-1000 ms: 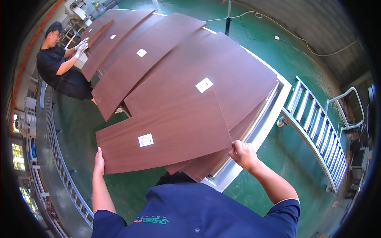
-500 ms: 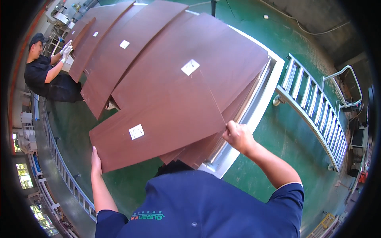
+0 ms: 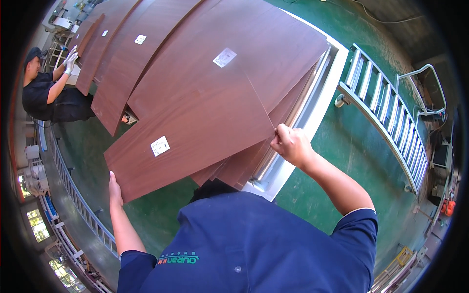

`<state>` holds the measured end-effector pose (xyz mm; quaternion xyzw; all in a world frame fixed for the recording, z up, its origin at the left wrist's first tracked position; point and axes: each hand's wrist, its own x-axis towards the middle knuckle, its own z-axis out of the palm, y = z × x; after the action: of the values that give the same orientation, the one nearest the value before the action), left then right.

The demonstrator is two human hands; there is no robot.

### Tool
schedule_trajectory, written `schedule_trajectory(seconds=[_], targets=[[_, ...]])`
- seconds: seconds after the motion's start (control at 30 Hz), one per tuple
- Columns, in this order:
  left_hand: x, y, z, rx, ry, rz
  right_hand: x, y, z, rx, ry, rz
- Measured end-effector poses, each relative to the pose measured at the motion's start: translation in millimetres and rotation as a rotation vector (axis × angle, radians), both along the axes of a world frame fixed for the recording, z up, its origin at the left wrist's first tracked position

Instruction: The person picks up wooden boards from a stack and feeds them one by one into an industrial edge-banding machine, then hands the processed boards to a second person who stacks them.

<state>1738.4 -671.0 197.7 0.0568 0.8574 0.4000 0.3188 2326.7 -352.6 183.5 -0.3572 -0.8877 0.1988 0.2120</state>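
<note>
A brown wooden panel point(image 3: 195, 129) with a white label point(image 3: 159, 145) spans the space between my two hands. My left hand point(image 3: 115, 189) grips its near left corner, thumb up along the edge and the other fingers hidden beneath. At the panel's right corner, my right hand point(image 3: 291, 144) is closed on the edge in a pinch. The panel lies slanted over another brown panel point(image 3: 264, 44), which carries its own label point(image 3: 224, 57). More brown boards point(image 3: 249, 163) show under it, near my body.
A white-framed roller conveyor point(image 3: 320, 110) carries the boards. Further labelled panels point(image 3: 141, 63) overlap to the far left, where a co-worker point(image 3: 51, 93) in gloves stands. A wheeled roller section point(image 3: 381, 110) stands on the green floor at right. A long rail point(image 3: 80, 195) curves along the left.
The view has shifted slightly, so the scene sits a little higher and further left. Both hands keep their hold on the panel, which has barely moved relative to the stack.
</note>
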Motion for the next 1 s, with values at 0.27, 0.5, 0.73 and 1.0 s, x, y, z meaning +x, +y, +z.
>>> schedule_trajectory(seconds=[0.27, 0.5, 0.73, 1.0], targets=[[-28.4, -19.8, -17.6, -0.038, 0.033, -0.024, -1.5, -0.2, 1.4, -0.071, 0.028, -0.012], [-22.5, -11.9, -12.8, -0.058, 0.031, -0.015, -3.0, -1.2, -1.5, -0.093, 0.019, -0.054], [-12.5, -3.2, -3.5, -0.046, 0.024, -0.017, -3.2, -0.8, -0.7, -0.087, 0.017, -0.042], [-8.9, 1.4, -1.3, -0.038, 0.043, -0.010, -1.7, -2.6, -2.4, -0.085, 0.001, -0.043]])
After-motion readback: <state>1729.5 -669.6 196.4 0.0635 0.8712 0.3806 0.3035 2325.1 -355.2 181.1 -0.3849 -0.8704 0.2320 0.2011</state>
